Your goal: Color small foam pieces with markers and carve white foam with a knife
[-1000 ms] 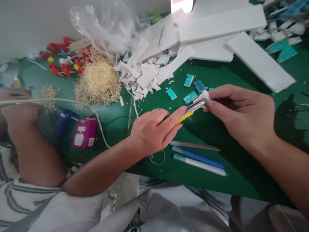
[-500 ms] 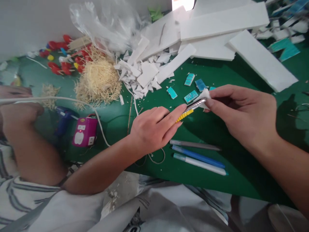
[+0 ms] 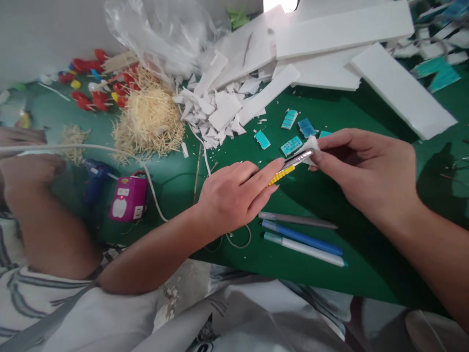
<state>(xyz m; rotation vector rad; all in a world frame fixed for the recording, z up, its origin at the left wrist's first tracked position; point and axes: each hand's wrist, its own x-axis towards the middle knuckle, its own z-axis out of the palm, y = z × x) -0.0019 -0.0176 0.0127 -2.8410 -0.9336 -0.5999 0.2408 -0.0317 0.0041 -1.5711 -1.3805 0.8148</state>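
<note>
My left hand (image 3: 234, 195) grips a yellow utility knife (image 3: 281, 175), its index finger stretched along the top and the metal blade end pointing right. Between the thumb and fingers of my right hand (image 3: 370, 168) is a small white foam piece (image 3: 310, 146). The knife's tip touches that piece, or lies right against it; the exact contact is hard to make out. Just beyond the hands lie small foam pieces with blue-green faces: a striped one (image 3: 289, 119), a dotted one (image 3: 291, 145), a blue one (image 3: 307, 128) and a plain turquoise one (image 3: 262, 140).
Three markers, grey (image 3: 298, 220), blue (image 3: 302, 238) and white (image 3: 304, 249), lie near the table edge. White foam boards (image 3: 344, 29) and scraps (image 3: 220, 110) fill the back. Leftward are a straw heap (image 3: 150, 120), magenta power adapter (image 3: 129, 198), glue gun (image 3: 95, 181) and another person's arm (image 3: 44, 220).
Both hands keep their grips on the knife and the foam piece, almost in the same place. The view has shifted very slightly.
</note>
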